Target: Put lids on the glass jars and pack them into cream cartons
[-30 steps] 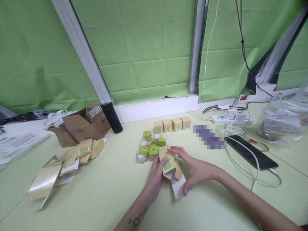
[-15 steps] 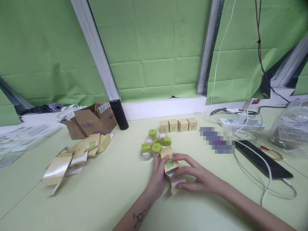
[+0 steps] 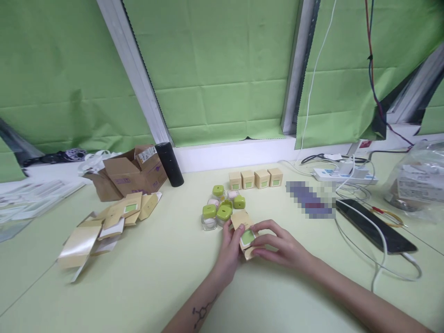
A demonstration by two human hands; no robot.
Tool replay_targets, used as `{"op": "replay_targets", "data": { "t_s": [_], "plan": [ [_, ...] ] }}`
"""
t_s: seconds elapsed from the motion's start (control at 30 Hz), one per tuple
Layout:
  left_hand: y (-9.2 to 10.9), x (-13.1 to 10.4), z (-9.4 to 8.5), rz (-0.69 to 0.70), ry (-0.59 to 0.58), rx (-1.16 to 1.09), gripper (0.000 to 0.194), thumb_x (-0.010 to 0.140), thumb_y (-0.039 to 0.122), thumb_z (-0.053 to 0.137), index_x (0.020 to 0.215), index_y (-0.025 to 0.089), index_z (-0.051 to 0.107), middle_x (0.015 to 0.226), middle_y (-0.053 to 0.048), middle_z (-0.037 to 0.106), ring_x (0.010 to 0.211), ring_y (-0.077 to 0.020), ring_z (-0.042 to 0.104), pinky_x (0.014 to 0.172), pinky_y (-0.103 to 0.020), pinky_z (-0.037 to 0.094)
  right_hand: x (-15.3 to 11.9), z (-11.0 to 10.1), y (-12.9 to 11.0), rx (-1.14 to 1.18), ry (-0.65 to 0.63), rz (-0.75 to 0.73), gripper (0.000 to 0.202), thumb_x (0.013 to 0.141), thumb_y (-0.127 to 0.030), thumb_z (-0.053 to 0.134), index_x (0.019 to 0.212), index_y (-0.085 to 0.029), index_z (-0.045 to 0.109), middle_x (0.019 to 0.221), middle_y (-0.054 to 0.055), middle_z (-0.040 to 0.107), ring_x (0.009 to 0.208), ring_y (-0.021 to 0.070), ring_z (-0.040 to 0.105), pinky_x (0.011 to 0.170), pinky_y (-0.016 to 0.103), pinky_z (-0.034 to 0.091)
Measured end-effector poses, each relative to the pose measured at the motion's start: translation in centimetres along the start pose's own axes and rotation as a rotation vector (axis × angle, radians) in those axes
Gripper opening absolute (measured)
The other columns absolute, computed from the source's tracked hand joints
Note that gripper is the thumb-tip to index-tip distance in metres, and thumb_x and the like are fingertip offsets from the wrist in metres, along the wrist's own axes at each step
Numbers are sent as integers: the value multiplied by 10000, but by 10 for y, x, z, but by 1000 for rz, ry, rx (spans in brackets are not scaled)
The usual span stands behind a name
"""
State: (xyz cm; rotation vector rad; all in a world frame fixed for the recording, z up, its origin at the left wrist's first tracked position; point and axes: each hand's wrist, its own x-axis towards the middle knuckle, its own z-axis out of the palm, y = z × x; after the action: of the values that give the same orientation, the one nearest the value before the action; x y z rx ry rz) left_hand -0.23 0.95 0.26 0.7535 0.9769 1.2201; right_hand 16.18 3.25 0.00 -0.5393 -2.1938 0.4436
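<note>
As the left hand (image 3: 227,254) grips a small carton (image 3: 247,237), the right hand (image 3: 280,245) bears on its near end

The small carton, tan with a green panel, is at the front of the pale table (image 3: 156,282). The left hand is clamped on it, thumb on the printed face; the fingers and thumb of the right hand close on its right side and a bent flap at the near end. What lies inside is hidden.

Just beyond the left hand sit green-lidded containers (image 3: 209,212) in a loose cluster (their lower parts are clear). Farther back, four boxes (image 3: 262,179) with similar green panels stand in a row.

Well to the left lie overlapping opened cartons (image 3: 81,240), near a brown cardboard box (image 3: 126,180) with a black cylinder (image 3: 169,164) beside it. On the right, a dark phone (image 3: 376,226) lies among white cables (image 3: 383,245), nearer than the power strip (image 3: 343,176), with a clear plastic bag (image 3: 414,173) farther right.
</note>
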Motion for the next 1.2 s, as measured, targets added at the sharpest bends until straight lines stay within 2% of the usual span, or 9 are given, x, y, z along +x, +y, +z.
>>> {"op": "replay_targets", "data": {
  "t_s": [0.33, 0.57, 0.63, 0.7, 0.77, 0.83, 0.9, 1.07, 1.2],
  "plan": [
    [1, -1, 1, 16, 17, 26, 596, 768, 458, 599, 1254, 281, 303, 1318, -95, 492, 1086, -236, 557, 788, -304, 480, 5, -2, -9, 130, -27, 112, 138, 858, -225, 545, 992, -243, 571, 1055, 83, 517, 1032, 203, 544, 854, 335, 502],
    [3, -7, 5, 18, -27, 32, 602, 795, 441, 576, 1296, 288, 280, 1369, -84, 445, 1196, -242, 472, 889, -333, 443, 3, 6, 0, -25, 41, 42, 184, 886, -291, 527, 1068, -263, 530, 996, 84, 558, 976, 216, 563, 803, 369, 510],
    [4, -8, 5, 9, -50, 52, 598, 804, 441, 563, 1309, 282, 284, 1381, -78, 432, 1221, -248, 446, 907, -335, 431, 2, 6, 2, -91, 86, 74, 286, 852, -345, 574, 1118, -263, 507, 1071, 101, 545, 1047, 245, 540, 845, 405, 496],
    [5, -8, 4, 21, -63, 70, 593, 819, 440, 542, 1324, 297, 267, 1380, -64, 433, 1225, -251, 441, 904, -338, 432, 2, 3, 5, -103, 135, 151, 548, 784, -420, 641, 1248, -258, 401, 1229, 130, 472, 1175, 281, 463, 920, 446, 460],
    [5, -6, 3, 49, -70, 99, 615, 817, 437, 547, 1334, 305, 241, 1346, -62, 468, 1202, -255, 465, 904, -349, 434, 4, -1, 6, -62, 94, 199, 815, 702, -483, 698, 1347, -259, 252, 1337, 144, 392, 1252, 297, 394, 972, 467, 424],
    [3, -4, 1, 93, -70, 139, 643, 803, 441, 568, 1332, 286, 236, 1291, -74, 514, 1185, -256, 480, 928, -358, 419, 5, -4, 8, -23, -1, 183, 955, 631, -512, 739, 1373, -268, 189, 1355, 141, 392, 1258, 304, 394, 992, 477, 404],
    [1, -1, 0, 138, -80, 177, 669, 787, 440, 591, 1324, 257, 238, 1262, -85, 534, 1195, -252, 469, 963, -356, 391, 5, -5, 8, -12, -46, 162, 989, 594, -500, 767, 1371, -269, 201, 1348, 139, 415, 1242, 312, 416, 995, 476, 398],
    [-1, 0, 0, 164, -111, 176, 688, 792, 424, 587, 1332, 260, 194, 1325, -96, 475, 1227, -253, 435, 970, -362, 387, 4, -3, 1, 44, 41, 204, 968, 658, -386, 751, 1395, -272, 133, 1371, 137, 381, 1242, 291, 415, 981, 448, 409],
    [-3, 2, -6, 288, -178, 273, 647, 765, 375, 633, 1291, 253, 277, 1291, -93, 492, 1172, -248, 477, 959, -376, 399, 6, -7, -2, 221, -5, 284, 1030, 643, -345, 761, 1411, -283, 76, 1385, 124, 303, 1245, 279, 387, 1002, 457, 384]
  ]
}}
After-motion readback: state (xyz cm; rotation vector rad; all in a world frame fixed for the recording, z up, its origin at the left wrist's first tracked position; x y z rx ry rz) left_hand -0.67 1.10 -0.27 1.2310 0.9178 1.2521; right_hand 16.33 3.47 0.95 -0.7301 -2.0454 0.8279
